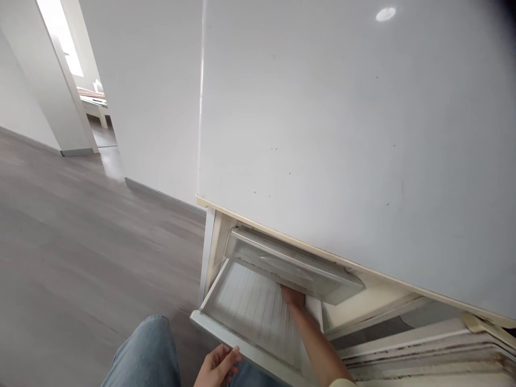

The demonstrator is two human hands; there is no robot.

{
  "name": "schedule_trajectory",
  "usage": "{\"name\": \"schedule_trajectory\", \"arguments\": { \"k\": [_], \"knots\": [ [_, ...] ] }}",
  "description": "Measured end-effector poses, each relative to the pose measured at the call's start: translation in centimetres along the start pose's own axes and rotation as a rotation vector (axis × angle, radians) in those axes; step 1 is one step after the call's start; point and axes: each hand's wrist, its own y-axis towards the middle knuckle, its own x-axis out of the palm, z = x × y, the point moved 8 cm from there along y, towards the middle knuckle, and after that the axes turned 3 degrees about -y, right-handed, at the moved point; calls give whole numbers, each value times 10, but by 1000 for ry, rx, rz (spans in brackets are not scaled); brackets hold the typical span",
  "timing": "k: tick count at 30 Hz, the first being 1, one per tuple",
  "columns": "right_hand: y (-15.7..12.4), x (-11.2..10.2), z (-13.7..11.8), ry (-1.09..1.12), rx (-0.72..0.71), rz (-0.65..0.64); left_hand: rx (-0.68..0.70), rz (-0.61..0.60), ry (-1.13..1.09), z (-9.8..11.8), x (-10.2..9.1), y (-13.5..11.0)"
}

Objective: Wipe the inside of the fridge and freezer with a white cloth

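Observation:
A shallow, pale plastic drawer [252, 301] with a ribbed base is pulled out from a white fridge-freezer cabinet. At its front edge is my left hand [217, 367], with fingers curled and the thumb against them; anything in its grasp is hidden. My right hand [294, 296] reaches down into the drawer from the right. Its fingers are out of sight beneath the translucent front of an upper drawer [294, 269], so I cannot see what they touch.
A large white panel [342, 134] rises above the drawers. At lower right stands an open door edge [427, 349] with a dirty, dark-marked seal. Grey wood-look floor [80, 258] stretches to the left, towards a doorway [97, 102]. My denim-covered knee [147, 349] is beside the drawer.

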Motion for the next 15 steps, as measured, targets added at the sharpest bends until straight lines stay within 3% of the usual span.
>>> {"name": "schedule_trajectory", "arguments": {
  "k": [3, 6, 10, 15],
  "knots": [
    [-9, 11, 0, -119, 58, 50, 2, -14, -2, 2, 1, -2],
    [-17, 40, -20, -191, 27, 14, 16, -18, 16, 3, 2, -2],
    [-28, 79, -60, -196, -120, -85, 11, -8, 53, -2, -1, 2],
    [-57, 109, -111, -140, -389, -238, -20, -25, 57, -7, -3, 8]
  ]
}}
